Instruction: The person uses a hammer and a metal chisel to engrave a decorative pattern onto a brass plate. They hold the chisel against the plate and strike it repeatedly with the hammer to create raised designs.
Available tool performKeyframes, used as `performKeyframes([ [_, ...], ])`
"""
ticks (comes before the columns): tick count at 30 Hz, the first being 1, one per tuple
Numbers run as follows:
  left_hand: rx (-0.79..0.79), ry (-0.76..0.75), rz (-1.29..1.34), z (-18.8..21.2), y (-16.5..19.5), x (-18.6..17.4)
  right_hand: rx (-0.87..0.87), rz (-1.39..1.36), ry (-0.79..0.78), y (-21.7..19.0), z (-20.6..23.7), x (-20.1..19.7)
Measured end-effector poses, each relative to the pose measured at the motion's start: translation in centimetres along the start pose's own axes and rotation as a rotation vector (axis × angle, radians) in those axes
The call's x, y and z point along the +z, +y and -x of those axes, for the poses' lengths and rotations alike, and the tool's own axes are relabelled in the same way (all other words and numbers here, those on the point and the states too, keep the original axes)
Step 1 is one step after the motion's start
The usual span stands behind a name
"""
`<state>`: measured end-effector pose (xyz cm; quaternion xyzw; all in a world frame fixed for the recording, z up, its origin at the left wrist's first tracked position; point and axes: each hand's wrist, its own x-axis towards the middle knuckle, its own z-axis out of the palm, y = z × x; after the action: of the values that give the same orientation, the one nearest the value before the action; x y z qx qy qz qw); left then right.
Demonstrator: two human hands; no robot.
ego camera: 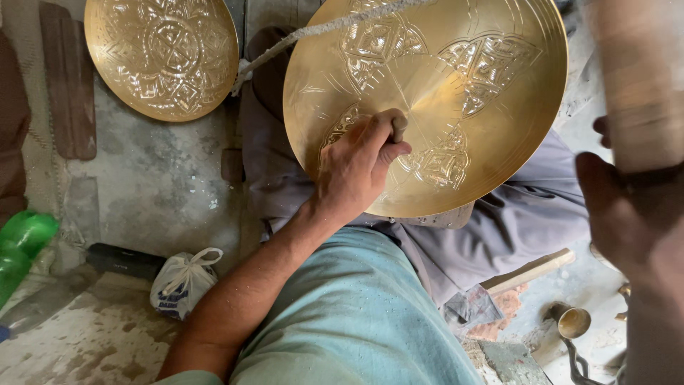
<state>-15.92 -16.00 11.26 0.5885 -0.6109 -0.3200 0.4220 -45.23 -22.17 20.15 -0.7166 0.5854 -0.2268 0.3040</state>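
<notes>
My left hand [356, 167] pinched a punch [399, 127] upright against the engraved brass tray [456, 78] to steady it, while my blurred right hand [627, 207] gripped a wooden mallet [630, 85].

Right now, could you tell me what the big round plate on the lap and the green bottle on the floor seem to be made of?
The round plate looks like brass: golden, polished sheen with embossed patterns. The green bottle seems plastic: translucent, softly glossy, though partly out of frame.

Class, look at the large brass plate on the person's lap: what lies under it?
Under the brass plate show grey trouser cloth and a pale edge at its lower rim. The left hand presses a punch on top. Anything beneath its middle is covered.
</notes>
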Motion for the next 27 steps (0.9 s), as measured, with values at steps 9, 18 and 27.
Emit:
performKeyframes([
  [9,0.001,0.004,0.024,-0.2,0.8,-0.1,-0.376,0.605,-0.061,-6.1,-3.8,-0.3],
  [18,-0.035,0.032,-0.038,0.2,0.9,-0.1,-0.365,0.711,-0.115,-6.7,-4.8,-0.4],
  [27,-0.044,0.095,-0.032,1.4,0.7,0.8,-0.488,0.784,-0.077,-7.3,-4.3,-0.1],
])
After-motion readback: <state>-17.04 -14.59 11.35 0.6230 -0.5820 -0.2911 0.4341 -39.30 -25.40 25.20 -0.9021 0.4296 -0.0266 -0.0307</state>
